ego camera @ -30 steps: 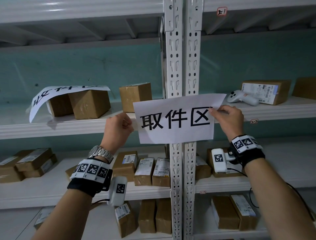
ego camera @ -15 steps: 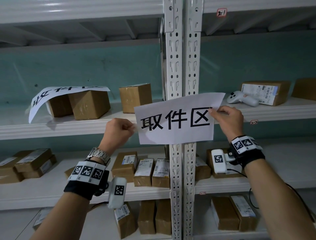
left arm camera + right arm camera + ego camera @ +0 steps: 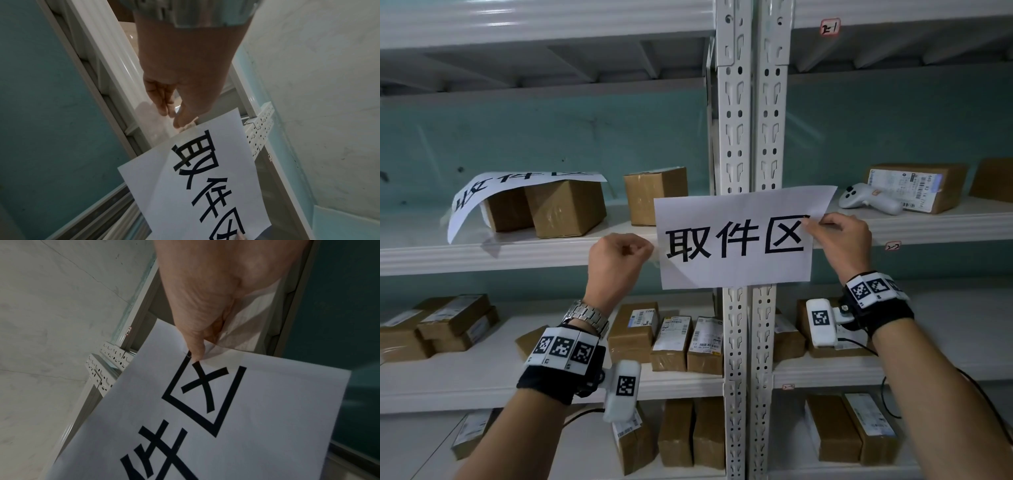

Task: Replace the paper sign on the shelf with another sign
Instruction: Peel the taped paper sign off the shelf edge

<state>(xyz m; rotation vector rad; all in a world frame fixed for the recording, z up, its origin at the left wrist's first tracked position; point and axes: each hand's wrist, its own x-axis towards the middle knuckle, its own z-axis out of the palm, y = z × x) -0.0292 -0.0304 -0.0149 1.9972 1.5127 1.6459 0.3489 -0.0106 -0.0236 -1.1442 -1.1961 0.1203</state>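
A white paper sign [image 3: 736, 270] with three black characters hangs in front of the white shelf uprights [image 3: 750, 137]. My right hand [image 3: 815, 228] pinches its right edge; the right wrist view shows the thumb [image 3: 195, 353] on the printed face of the sign [image 3: 267, 418]. My left hand [image 3: 650, 251] is curled just off the sign's left edge. In the left wrist view its thumb and fingertips [image 3: 164, 104] seem to pinch a clear strip of tape [image 3: 185, 129] at the edge of the sign [image 3: 205, 203]. A second paper sign [image 3: 517, 185] lies draped over boxes on the middle shelf, left.
Brown cardboard boxes [image 3: 565, 212] stand on the middle shelf [image 3: 482, 257], with more parcels [image 3: 671, 342] on the shelves below. A white controller [image 3: 866, 200] and a labelled box [image 3: 917, 185] lie on the right-hand shelf.
My left hand has slipped off the sign's left edge and dropped slightly. The right hand and the sign have hardly moved.
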